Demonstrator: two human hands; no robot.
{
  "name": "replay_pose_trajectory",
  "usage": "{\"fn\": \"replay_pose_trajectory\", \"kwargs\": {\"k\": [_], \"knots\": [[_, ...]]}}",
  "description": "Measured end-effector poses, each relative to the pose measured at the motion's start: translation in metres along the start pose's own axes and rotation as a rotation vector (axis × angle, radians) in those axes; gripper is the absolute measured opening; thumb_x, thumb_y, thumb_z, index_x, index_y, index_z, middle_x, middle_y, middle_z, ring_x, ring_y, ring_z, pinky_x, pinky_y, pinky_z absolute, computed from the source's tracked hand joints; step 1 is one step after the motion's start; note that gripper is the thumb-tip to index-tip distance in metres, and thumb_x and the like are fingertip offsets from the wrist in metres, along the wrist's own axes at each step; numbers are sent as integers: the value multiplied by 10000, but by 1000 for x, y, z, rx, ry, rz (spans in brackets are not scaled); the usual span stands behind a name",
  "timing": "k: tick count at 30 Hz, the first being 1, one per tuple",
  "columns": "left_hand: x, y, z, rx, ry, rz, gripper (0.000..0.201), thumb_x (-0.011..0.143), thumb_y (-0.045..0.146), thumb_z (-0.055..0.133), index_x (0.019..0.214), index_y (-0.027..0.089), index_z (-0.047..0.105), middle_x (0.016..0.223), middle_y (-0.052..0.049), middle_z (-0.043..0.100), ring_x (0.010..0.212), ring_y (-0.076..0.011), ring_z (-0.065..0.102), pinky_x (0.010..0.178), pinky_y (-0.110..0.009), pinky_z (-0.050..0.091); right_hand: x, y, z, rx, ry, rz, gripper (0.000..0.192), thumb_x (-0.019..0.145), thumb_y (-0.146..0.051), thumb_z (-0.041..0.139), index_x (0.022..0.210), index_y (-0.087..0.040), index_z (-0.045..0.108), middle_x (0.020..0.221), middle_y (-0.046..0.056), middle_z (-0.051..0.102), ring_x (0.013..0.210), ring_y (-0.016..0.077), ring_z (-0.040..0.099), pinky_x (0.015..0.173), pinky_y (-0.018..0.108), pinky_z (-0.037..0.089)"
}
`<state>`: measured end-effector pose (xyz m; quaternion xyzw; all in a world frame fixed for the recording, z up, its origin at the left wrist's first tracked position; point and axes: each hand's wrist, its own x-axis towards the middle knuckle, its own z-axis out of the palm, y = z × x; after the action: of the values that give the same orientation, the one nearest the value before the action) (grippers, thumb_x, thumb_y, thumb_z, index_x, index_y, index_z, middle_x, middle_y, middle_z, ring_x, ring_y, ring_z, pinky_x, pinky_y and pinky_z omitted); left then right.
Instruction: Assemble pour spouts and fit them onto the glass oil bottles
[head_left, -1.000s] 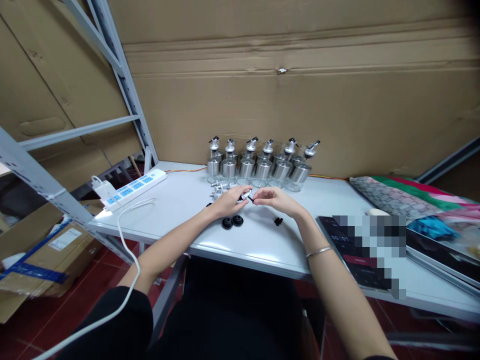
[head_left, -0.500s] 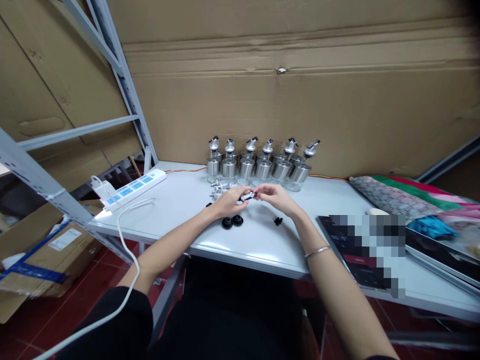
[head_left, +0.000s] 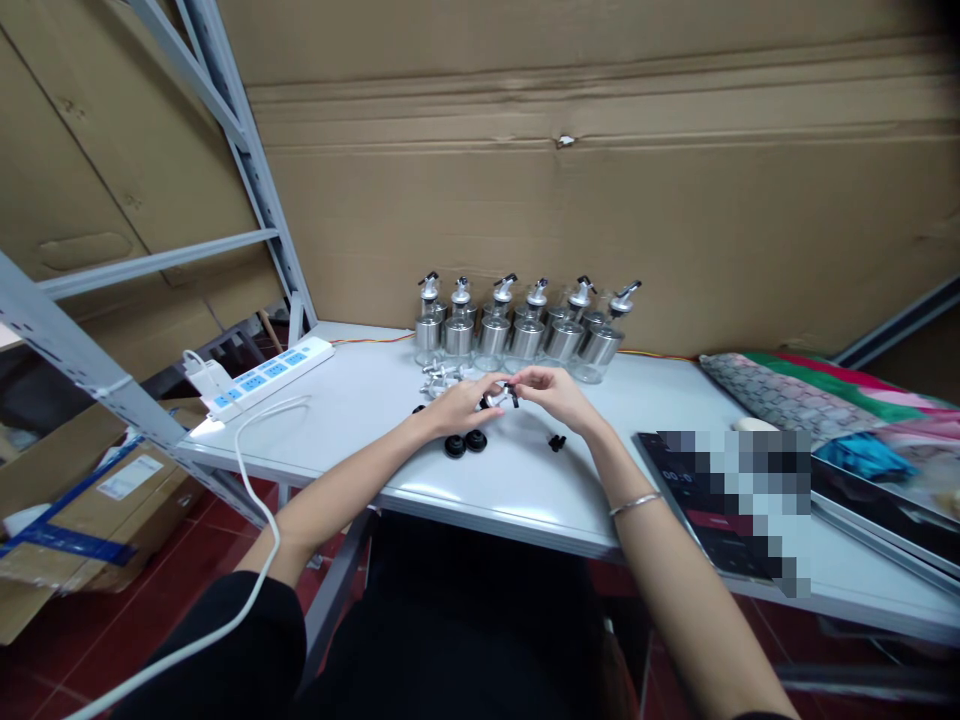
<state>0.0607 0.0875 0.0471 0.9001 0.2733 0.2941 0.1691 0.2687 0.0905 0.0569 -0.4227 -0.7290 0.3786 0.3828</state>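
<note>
White laminate covers the worktop (head_left: 360, 420), whose near edge runs just above the person's dark lap. No brand or label can be read anywhere; a flat dark device (head_left: 720, 500) near the right part of the near edge is blurred out, and only a few digits show on it, too small to make out. Both forearms come in over the near edge, a thin bracelet (head_left: 636, 503) on the right wrist. Between them, two round black caps (head_left: 465, 443) lie side by side on the worktop, and a smaller black piece (head_left: 556, 441) lies just right of them, under the right wrist. The left hand (head_left: 461, 403) and the right hand (head_left: 553, 393) meet over the middle of the worktop, fingers pinched together on a small silver and black pourer spout (head_left: 502, 394) held just above the surface; the fingers hide much of it. A few loose silver parts (head_left: 439, 376) lie just beyond the left hand. Farther back, a row of steel-jacketed glass dispenser bottles (head_left: 525, 335) with spouted tops stands along the far edge, against a cardboard wall (head_left: 600, 180). A white and blue power strip (head_left: 262, 375) sits at the far left corner, its white cable (head_left: 247, 480) dropping over the left edge toward the lap. Folded patterned fabric (head_left: 787, 395) fills the far right. Bare worktop lies open left of the hands and between them and the near edge.
</note>
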Motion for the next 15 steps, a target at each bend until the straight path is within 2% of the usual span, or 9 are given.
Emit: {"fn": "replay_pose_trajectory", "kwargs": {"k": [8, 12, 15], "knots": [[0, -1, 1, 9, 5, -19, 513, 853, 280, 594, 1312, 176, 391, 1095, -126, 668, 1017, -252, 645, 874, -391, 495, -1, -3, 0, 37, 10, 3, 173, 851, -298, 631, 836, -127, 611, 768, -9, 633, 683, 114, 605, 680, 300, 511], [0, -2, 0, 9, 18, -18, 517, 852, 276, 600, 1315, 188, 386, 1106, -119, 666, 1039, -242, 640, 890, -384, 493, 0, -5, -1, 77, 53, -11, 232, 810, -356, 662, 794, -134, 598, 711, -16, 617, 625, 102, 575, 638, 283, 494], [1, -3, 0, 12, 26, -14, 534, 850, 280, 607, 1324, 189, 378, 1107, -119, 666, 1040, -241, 640, 899, -388, 491, 0, -7, -1, 116, 93, -18, 323, 715, -450, 715, 755, -155, 589, 657, -17, 609, 582, 102, 546, 612, 280, 475]]}}
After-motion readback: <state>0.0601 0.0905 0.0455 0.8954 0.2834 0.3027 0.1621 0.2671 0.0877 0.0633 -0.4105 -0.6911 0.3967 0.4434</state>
